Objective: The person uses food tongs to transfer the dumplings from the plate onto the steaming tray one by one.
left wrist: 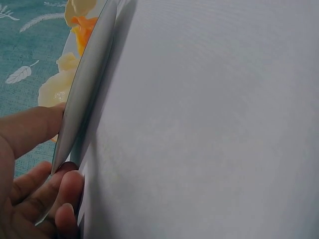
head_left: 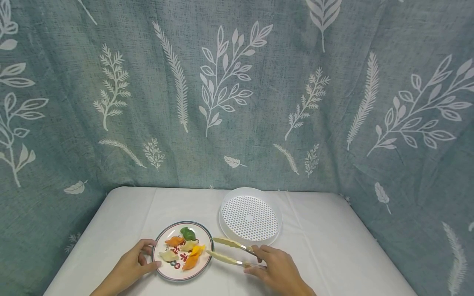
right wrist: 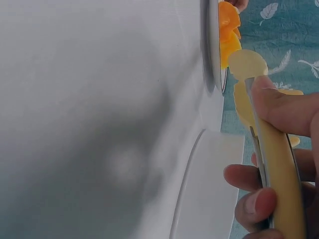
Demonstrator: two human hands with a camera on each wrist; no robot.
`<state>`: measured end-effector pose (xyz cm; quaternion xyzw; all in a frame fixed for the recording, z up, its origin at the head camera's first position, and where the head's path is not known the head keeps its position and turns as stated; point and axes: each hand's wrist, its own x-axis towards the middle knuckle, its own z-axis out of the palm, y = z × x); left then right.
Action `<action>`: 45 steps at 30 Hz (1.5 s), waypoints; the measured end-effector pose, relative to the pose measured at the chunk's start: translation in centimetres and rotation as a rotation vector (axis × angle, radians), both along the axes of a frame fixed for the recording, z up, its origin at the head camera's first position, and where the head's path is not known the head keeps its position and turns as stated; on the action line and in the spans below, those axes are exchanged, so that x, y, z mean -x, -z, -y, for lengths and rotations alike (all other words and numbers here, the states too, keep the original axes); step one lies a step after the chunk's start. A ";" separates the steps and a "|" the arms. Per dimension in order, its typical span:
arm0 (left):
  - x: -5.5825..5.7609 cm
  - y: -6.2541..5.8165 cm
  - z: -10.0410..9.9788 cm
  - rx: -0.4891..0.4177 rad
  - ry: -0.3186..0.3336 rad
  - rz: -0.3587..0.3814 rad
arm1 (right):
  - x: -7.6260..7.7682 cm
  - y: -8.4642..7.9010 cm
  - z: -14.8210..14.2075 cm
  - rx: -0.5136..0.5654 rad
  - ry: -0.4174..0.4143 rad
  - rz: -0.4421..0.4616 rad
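My left hand [head_left: 132, 261] grips the left rim of a round patterned plate [head_left: 177, 275], thumb on top and fingertips at the edge below. On the plate lie several dumplings: a green one [head_left: 188, 233], an orange one [head_left: 174, 241], pale ones such as this dumpling [head_left: 168, 256] at the left, and a yellow-orange one [head_left: 194, 257] at the right. My right hand [head_left: 275, 266] holds a pair of tongs [head_left: 233, 260] with pale yellow tips. The tongs' arms are spread, their tips at the plate's right rim. In the right wrist view, the thumb [right wrist: 286, 107] lies along one tong arm.
Behind the tongs stands a round white steamer tray [head_left: 249, 218] with a perforated base, to the right of the plate. A white cloth [head_left: 333, 246] covers the table. A green leaf-patterned curtain [head_left: 237, 156] closes off the back and sides.
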<state>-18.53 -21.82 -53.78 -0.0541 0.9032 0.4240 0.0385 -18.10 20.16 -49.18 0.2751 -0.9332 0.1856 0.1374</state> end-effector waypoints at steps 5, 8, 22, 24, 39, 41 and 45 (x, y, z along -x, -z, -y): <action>0.1 0.1 -0.1 -0.004 -0.002 0.012 | 0.4 -0.1 0.8 -0.055 -0.027 -0.077; 0.2 0.1 -0.1 -0.001 -0.001 0.011 | 0.7 -0.2 1.1 -0.080 -0.043 -0.118; 0.3 0.1 -0.3 -0.009 -0.002 0.002 | 2.4 -1.3 2.2 -0.158 -0.102 -0.093; 0.3 0.1 -0.3 -0.011 -0.003 0.004 | 2.5 -1.3 2.2 -0.159 -0.111 -0.095; 0.2 0.0 0.0 -0.004 -0.009 0.008 | 2.5 -1.1 2.6 -0.123 -0.114 -0.097; 0.1 0.0 0.1 0.000 -0.009 0.008 | 2.4 -1.0 2.5 -0.124 -0.113 -0.102; 0.0 0.1 0.1 0.003 -0.010 0.007 | 2.2 -0.9 2.2 -0.114 -0.089 -0.085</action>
